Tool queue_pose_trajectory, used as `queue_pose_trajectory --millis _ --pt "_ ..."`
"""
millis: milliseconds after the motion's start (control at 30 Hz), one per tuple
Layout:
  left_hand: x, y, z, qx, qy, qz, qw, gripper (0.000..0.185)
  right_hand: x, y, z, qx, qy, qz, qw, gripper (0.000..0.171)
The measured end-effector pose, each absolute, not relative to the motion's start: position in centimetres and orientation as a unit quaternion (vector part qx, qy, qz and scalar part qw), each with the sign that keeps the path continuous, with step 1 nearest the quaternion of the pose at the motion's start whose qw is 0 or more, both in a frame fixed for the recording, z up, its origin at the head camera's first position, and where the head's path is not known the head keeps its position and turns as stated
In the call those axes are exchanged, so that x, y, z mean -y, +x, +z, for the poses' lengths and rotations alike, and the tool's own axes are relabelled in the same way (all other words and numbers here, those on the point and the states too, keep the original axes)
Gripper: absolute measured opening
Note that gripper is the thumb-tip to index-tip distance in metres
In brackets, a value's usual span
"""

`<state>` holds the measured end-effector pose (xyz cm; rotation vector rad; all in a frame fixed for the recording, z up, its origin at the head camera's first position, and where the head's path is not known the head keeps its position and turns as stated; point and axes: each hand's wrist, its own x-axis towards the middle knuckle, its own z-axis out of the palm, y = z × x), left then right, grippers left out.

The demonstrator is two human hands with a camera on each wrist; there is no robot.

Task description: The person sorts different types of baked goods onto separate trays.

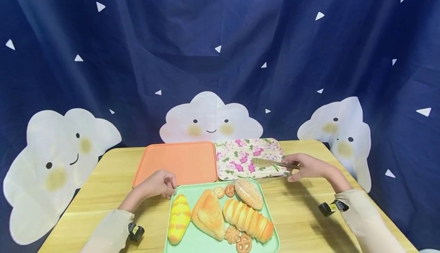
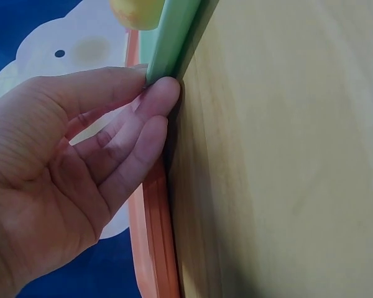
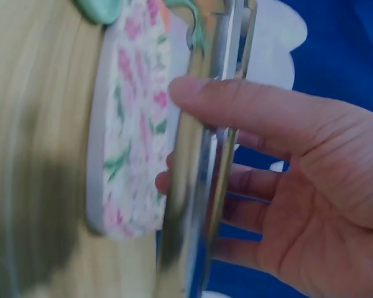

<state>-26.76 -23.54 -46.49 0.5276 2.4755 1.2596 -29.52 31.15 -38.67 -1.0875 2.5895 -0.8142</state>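
Head view shows three trays laid side by side on the wooden table (image 1: 309, 215): a green tray (image 1: 192, 245) at the lower middle of the frame loaded with bread and cookies, an orange tray (image 1: 178, 161) above it and a floral tray (image 1: 240, 155) to the right of that. The left hand (image 1: 156, 184) rests at the green tray's upper left corner, probably to steady it, while the right hand (image 1: 307, 167) holds metal tongs (image 1: 275, 164) whose tips lie over the floral tray's right part. Left wrist view adds what the head camera cannot resolve: the fingertips (image 2: 161, 99) press against the green rim (image 2: 171, 37) with fingers nearly straight, holding nothing, and the orange tray's edge (image 2: 155, 248) runs just below. Right wrist view, blurred, shows the thumb (image 3: 236, 105) and fingers pinching the tongs (image 3: 199, 186), arms close together, beside the floral tray's edge (image 3: 133, 155).
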Motion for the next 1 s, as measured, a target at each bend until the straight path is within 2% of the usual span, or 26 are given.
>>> queue_pose_trajectory --millis 167,367,433,533,767,1000 --pt "23.3 -26.9 -46.4 -0.868 0.182 0.436 0.154 0.012 -29.4 -29.1 -37.9 -0.877 -0.379 -0.278 0.100 0.030" --pt "23.3 -27.0 -46.5 -0.868 0.190 0.433 0.154 0.012 -28.3 -28.7 -37.3 -0.888 -0.377 -0.244 0.104 0.051" --pt "23.3 -27.0 -46.5 -0.868 0.194 0.431 0.155 0.012 -28.1 -28.6 -36.9 -0.889 -0.382 -0.229 0.104 0.053" --pt "23.4 -27.0 -46.4 -0.869 0.194 0.428 0.154 0.012 -28.0 -28.6 -36.3 -0.884 -0.396 -0.222 0.109 0.048" --pt "23.4 -26.9 -46.1 -0.871 0.189 0.428 0.151 0.012 -28.2 -28.7 -35.3 -0.864 -0.415 -0.244 0.146 0.023" --pt "23.4 -27.0 -46.3 -0.872 0.194 0.424 0.154 0.012 -28.5 -28.6 -35.4 -0.859 -0.402 -0.256 0.189 0.017"
